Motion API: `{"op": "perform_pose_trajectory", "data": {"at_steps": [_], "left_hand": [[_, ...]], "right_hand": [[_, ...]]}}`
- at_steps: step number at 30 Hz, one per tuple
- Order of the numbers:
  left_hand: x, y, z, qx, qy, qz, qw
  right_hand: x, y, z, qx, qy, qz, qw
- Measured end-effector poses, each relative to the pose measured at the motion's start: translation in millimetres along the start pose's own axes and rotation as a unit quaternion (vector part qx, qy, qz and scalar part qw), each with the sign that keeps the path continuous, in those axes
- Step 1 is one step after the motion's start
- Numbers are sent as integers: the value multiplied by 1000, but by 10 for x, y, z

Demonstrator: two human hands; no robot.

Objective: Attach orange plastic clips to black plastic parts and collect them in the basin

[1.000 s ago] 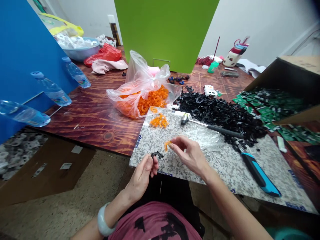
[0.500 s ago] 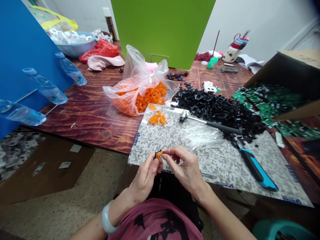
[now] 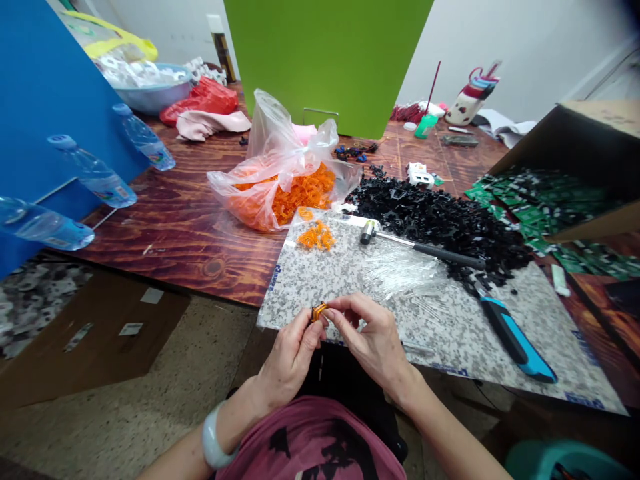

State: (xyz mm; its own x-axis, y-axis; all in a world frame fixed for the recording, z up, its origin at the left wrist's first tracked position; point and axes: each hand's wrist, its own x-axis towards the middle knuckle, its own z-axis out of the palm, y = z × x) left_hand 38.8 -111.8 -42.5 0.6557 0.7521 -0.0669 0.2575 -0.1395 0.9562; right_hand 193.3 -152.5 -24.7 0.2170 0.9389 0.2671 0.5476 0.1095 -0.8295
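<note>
My left hand [image 3: 289, 357] pinches a small orange-and-black plastic part [image 3: 319, 311] just over the front edge of the speckled board [image 3: 320, 280]. On the part's right side, the fingertips of my right hand [image 3: 369, 337] are closed on it too; finer detail is covered by the fingers. Beyond my hands lies a little heap of orange plastic pieces [image 3: 317, 236]. Thin clear pins [image 3: 407, 270] are scattered in the board's middle. A small hammer [image 3: 425, 251] with a black grip rests across the board, near a big pile of black plastic pieces [image 3: 420, 210].
A clear bag of orange pieces [image 3: 265, 197] stands behind the board. On the right are a blue-and-black handled tool [image 3: 517, 340] and a carton [image 3: 565, 147] spilling green circuit boards [image 3: 530, 200]. Water bottles [image 3: 95, 173] lean at the left. A green panel [image 3: 327, 60] rises behind.
The orange-and-black part has turned slightly between my fingers, and my left thumb has shifted a little. Everything else lies as before, apart from a slight camera shift.
</note>
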Motion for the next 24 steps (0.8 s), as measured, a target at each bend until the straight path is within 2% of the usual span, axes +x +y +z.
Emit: {"op": "perform_pose_trajectory", "data": {"at_steps": [10, 18, 24], "left_hand": [[-20, -17, -45, 1, -18, 3, 1000], [-36, 11, -136, 38, -70, 42, 996], [-33, 45, -165, 49, -105, 63, 991]], "right_hand": [[-39, 29, -39, 12, -28, 30, 999], [27, 24, -198, 124, -142, 58, 980], [-11, 45, -178, 173, -168, 93, 966]]}}
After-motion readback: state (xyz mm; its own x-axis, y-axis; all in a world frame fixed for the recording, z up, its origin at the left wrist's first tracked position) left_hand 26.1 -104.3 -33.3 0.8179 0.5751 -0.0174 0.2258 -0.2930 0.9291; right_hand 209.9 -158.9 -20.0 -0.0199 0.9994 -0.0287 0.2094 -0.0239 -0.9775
